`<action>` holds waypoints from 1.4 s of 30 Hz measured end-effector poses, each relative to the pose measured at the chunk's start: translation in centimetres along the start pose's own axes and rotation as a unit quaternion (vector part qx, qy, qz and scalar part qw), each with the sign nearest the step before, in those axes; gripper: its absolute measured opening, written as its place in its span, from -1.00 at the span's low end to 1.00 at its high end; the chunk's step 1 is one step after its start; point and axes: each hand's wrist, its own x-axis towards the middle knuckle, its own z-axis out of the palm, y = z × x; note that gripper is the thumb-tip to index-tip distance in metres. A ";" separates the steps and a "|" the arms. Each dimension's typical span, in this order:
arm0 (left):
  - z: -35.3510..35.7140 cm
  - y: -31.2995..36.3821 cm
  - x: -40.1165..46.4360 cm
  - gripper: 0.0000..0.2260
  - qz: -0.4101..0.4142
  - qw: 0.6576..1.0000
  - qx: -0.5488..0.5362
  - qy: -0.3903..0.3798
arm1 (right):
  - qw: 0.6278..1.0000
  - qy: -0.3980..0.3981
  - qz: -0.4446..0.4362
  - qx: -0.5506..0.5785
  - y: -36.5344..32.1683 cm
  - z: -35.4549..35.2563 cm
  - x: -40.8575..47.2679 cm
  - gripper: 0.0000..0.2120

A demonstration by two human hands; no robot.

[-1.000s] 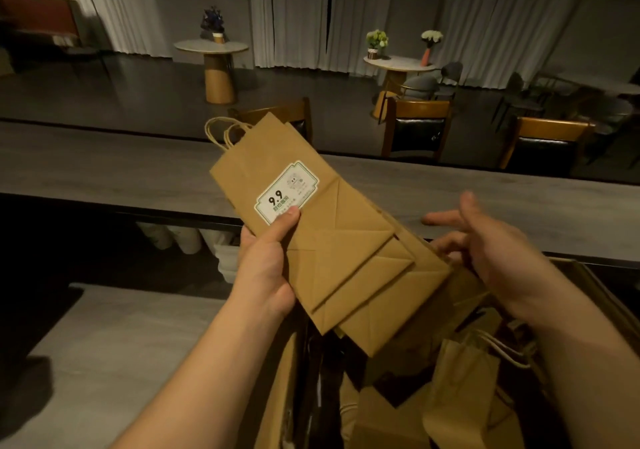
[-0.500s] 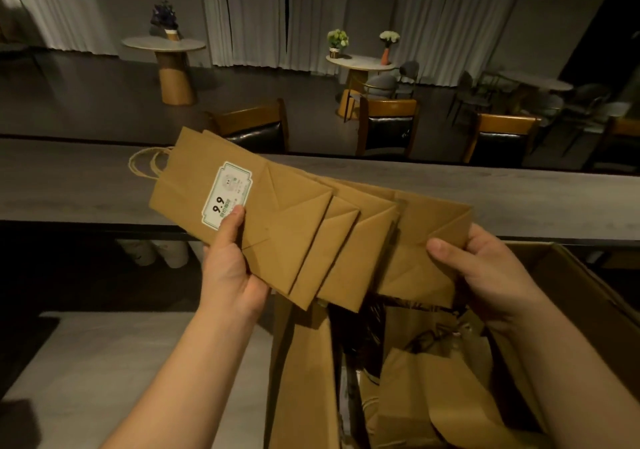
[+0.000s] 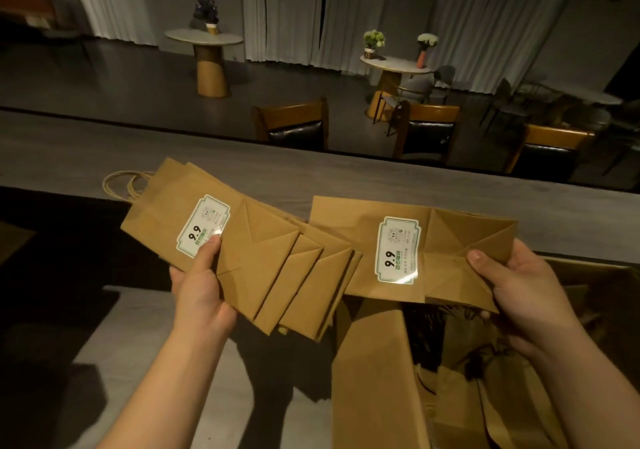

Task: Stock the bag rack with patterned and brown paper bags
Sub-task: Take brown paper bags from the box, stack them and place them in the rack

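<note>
Brown paper bags [image 3: 263, 258], white-green labels [image 3: 203, 226]; brown cardboard box [image 3: 374, 372]

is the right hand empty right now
No, the right hand grips a single brown paper bag by its folded bottom, thumb on top.

Setting: café or small restaurant, seen from behind the service counter [image 3: 450, 185] | Seating: wooden chairs [image 3: 292, 125] with dark padded backs along the counter | Dining area: round pedestal tables [image 3: 204, 38] bearing flower vases [image 3: 373, 44] | Backdrop: pale floor-length curtains [image 3: 287, 9] | Lighting: dim
</note>
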 end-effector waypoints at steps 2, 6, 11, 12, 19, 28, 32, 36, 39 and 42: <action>-1.2 0.9 0.6 -0.54 0.007 1.000 0.000 0.008 | 1.000 -0.011 -0.003 -0.014 0.0 1.5 0.0 -0.83; -4.3 2.9 2.2 -0.55 0.008 1.000 -0.006 0.022 | 0.998 -0.050 -0.008 -0.024 0.0 4.7 -0.2 -0.84; -8.2 5.7 3.2 -0.51 0.038 0.998 0.008 0.047 | 0.996 -0.087 0.001 -0.033 0.4 9.4 -0.6 -0.83; -8.9 6.2 3.3 -0.50 0.042 0.998 0.009 0.052 | 0.995 -0.095 0.002 -0.031 0.5 10.1 -0.7 -0.82; -13.0 8.6 4.6 -0.55 0.033 0.996 -0.006 0.085 | 0.990 -0.128 0.008 -0.058 0.1 14.1 -1.8 -0.82; -17.4 10.5 6.6 -0.45 0.016 0.993 -0.011 0.120 | 0.990 -0.109 -0.001 -0.093 -1.1 17.0 -2.5 -0.76; -19.3 11.5 7.7 -0.37 -0.001 0.992 -0.011 0.125 | 0.989 -0.108 0.009 -0.101 -1.0 17.8 -2.3 -0.79; -21.4 11.2 8.3 -0.31 -0.021 0.991 0.024 0.131 | 0.990 -0.083 0.004 -0.111 -0.7 18.5 -2.5 -0.80; -23.2 10.7 8.6 -0.28 -0.035 0.989 0.077 0.121 | 0.989 -0.074 0.012 -0.127 -0.4 19.2 -2.9 -0.75; -24.7 10.0 8.7 -0.26 -0.052 0.984 0.137 0.105 | 0.987 -0.075 0.022 -0.138 -0.1 20.0 -3.1 -0.81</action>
